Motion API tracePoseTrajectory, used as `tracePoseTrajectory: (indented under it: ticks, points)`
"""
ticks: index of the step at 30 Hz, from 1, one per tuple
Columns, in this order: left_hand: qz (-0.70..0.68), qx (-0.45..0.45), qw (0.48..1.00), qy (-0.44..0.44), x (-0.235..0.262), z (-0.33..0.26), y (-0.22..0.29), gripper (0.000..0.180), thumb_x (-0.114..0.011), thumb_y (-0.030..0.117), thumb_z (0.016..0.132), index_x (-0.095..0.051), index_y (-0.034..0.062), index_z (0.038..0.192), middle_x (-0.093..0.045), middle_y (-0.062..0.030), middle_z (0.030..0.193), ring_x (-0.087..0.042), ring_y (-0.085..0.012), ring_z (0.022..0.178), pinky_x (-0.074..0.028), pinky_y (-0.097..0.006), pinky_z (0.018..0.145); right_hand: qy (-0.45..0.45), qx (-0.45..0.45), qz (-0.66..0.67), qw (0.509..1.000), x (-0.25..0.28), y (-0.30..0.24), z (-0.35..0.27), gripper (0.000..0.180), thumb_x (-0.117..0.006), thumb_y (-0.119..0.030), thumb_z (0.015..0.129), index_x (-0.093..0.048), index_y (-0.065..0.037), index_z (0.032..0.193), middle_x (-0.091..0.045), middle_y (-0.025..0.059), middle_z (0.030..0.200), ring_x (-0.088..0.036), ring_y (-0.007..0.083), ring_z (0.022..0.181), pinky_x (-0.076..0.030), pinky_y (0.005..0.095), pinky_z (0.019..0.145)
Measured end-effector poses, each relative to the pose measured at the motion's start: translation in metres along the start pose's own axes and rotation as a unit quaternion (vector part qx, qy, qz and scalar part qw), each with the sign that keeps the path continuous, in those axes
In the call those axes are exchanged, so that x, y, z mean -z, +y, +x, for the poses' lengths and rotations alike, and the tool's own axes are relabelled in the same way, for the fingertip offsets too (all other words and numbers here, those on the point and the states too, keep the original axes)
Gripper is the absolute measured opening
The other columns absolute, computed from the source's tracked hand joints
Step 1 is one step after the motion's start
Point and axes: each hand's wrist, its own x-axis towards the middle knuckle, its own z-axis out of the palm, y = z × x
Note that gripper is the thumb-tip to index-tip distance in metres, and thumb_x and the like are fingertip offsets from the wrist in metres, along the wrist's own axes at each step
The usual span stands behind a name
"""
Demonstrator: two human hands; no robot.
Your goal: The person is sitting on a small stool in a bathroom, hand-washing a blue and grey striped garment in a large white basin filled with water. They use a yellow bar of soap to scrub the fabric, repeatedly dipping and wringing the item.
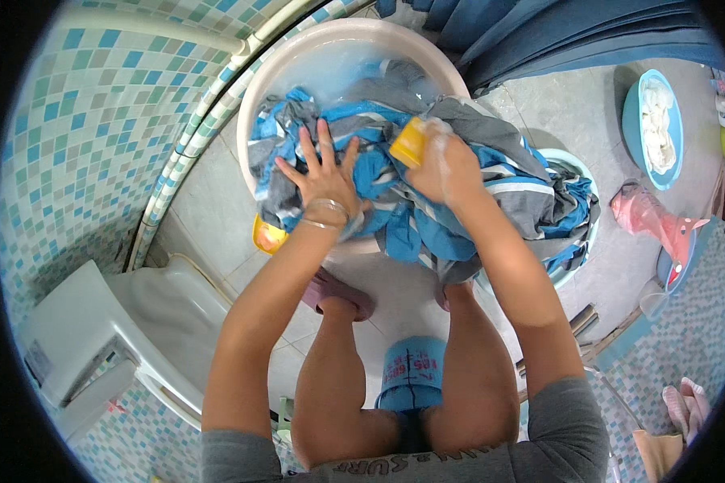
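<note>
Striped blue-and-grey cloth lies bunched across a large pale tub, its right part reaching into a smaller light-blue basin beside it. The left hand is spread wide, palm down on the cloth, while the right hand, flecked with suds, grips a yellow block against it. Cloudy water shows at the tub's far side; a yellow container sits by its near left edge.
</note>
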Motion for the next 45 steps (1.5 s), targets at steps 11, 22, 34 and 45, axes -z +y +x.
tracePoseTrajectory:
  ticks: [11, 22, 34, 45]
  points:
    - [0.008, -0.067, 0.996, -0.056, 0.016, 0.05, -0.043, 0.062, -0.07, 0.027, 0.075, -0.053, 0.0163, 0.133, -0.026, -0.0082, 0.152, -0.017, -0.032, 0.142, -0.02, -0.067, 0.108, -0.019, -0.018, -0.055, 0.998, -0.002, 0.019, -0.075, 0.058, -0.072, -0.017, 0.065, -0.051, 0.005, 0.114, -0.044, 0.0311, 0.123, -0.062, 0.0444, 0.089, -0.052, 0.0461, 0.08]
    - [0.118, -0.031, 0.986, -0.118, 0.06, -0.003, -0.028, 0.072, -0.068, 0.059, 0.074, -0.06, 0.0068, 0.124, -0.048, -0.0082, 0.135, -0.036, -0.0293, 0.132, -0.023, -0.051, 0.112, 0.065, 0.03, -0.017, 0.997, 0.002, 0.013, -0.015, 0.058, -0.071, -0.021, 0.065, -0.053, 0.004, 0.114, -0.06, 0.0248, 0.102, -0.064, 0.0394, 0.087, -0.053, 0.0452, 0.077]
    - [0.03, -0.063, 0.995, -0.075, 0.018, 0.086, -0.002, 0.114, -0.08, 0.062, 0.057, -0.025, 0.0219, 0.148, -0.024, -0.0103, 0.153, -0.02, -0.0321, 0.141, -0.022, -0.055, 0.11, -0.11, 0.001, -0.175, 0.978, -0.055, 0.005, 0.038, 0.053, -0.066, -0.019, 0.071, -0.054, 0.002, 0.118, -0.055, 0.0212, 0.117, -0.066, 0.0345, 0.094, -0.054, 0.0408, 0.082]
    - [-0.2, -0.02, 0.98, -0.009, 0.013, 0.094, -0.023, 0.078, -0.078, 0.034, 0.072, -0.043, 0.0051, 0.135, -0.06, -0.0189, 0.122, -0.058, -0.037, 0.111, -0.047, -0.041, 0.095, -0.066, -0.019, -0.021, 0.997, -0.048, 0.012, 0.041, 0.059, -0.067, -0.02, 0.069, -0.05, 0.004, 0.12, -0.057, 0.0255, 0.112, -0.064, 0.0369, 0.098, -0.052, 0.0404, 0.083]
